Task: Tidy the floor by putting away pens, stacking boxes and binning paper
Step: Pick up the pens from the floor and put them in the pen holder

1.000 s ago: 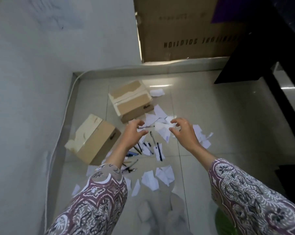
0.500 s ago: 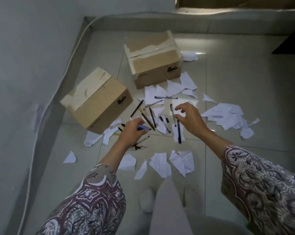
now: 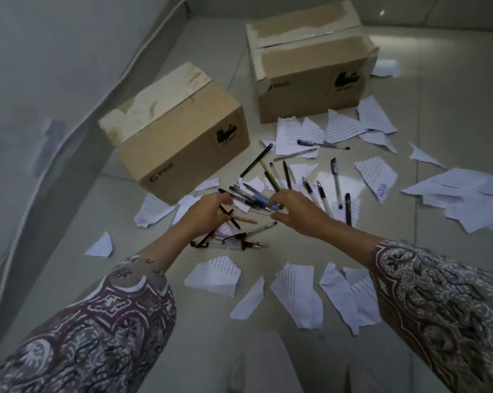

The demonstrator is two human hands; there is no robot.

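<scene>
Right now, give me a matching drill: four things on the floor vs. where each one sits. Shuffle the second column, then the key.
Things
1. left box
2. right box
3. blue pen
4. lone paper scrap

Places
A. between the two hands
B. on the floor left of the left sleeve, apart from the pile
C. farthest back, torn tape on top
D. nearest the wall, its corner by the left hand

Pairs: 1-D, 2-C, 3-A, 4-B
</scene>
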